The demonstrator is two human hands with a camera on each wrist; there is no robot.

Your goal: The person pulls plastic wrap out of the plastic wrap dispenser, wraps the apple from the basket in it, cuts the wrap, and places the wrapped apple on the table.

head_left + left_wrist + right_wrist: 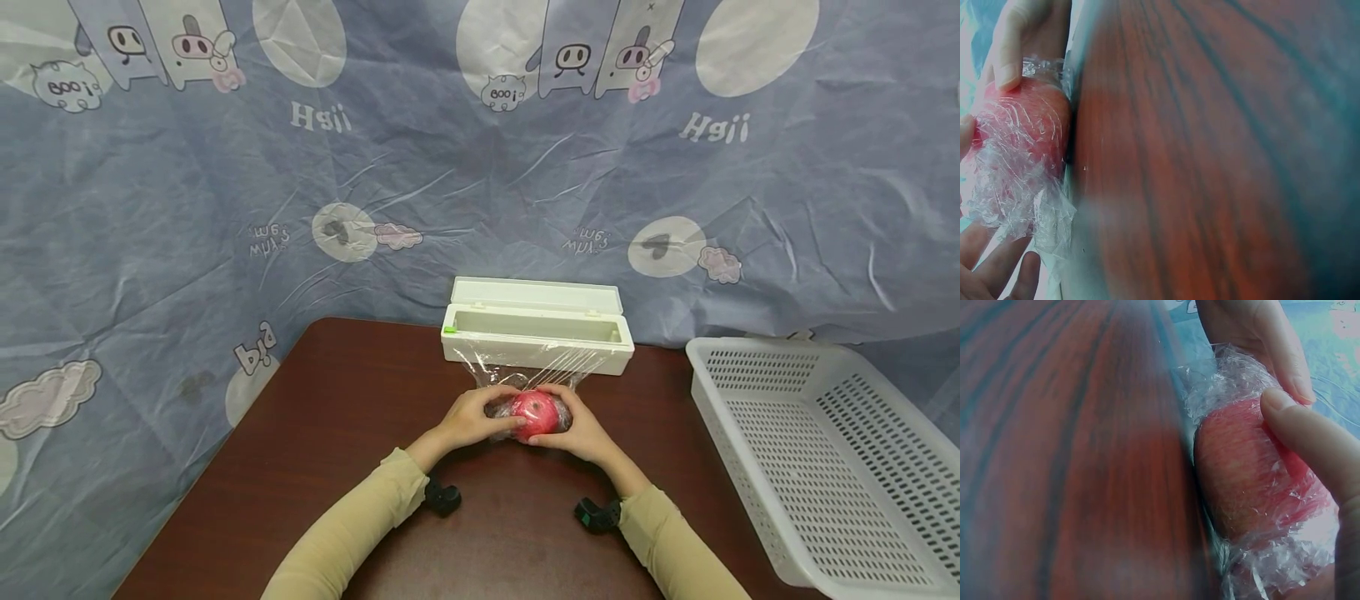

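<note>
A red apple [536, 414] with plastic wrap bunched around it sits between both hands on the dark wooden table. My left hand [474, 417] holds it from the left, thumb at the near side and fingers curving round the far side. From the right, my right hand [583, 427] grips it in the same way. Crinkled plastic wrap [1013, 181] gathers at the apple's sides, and the right wrist view shows the right thumb [1300, 425] pressing on the wrapped skin. A sheet of film stretches from the apple back to a white wrap dispenser box [540, 354], whose lid stands raised.
At the right edge of the table [360, 400] stands a white perforated plastic basket [705, 392]. Behind the table hangs a grey-blue printed cloth [450, 200], close to the dispenser's back.
</note>
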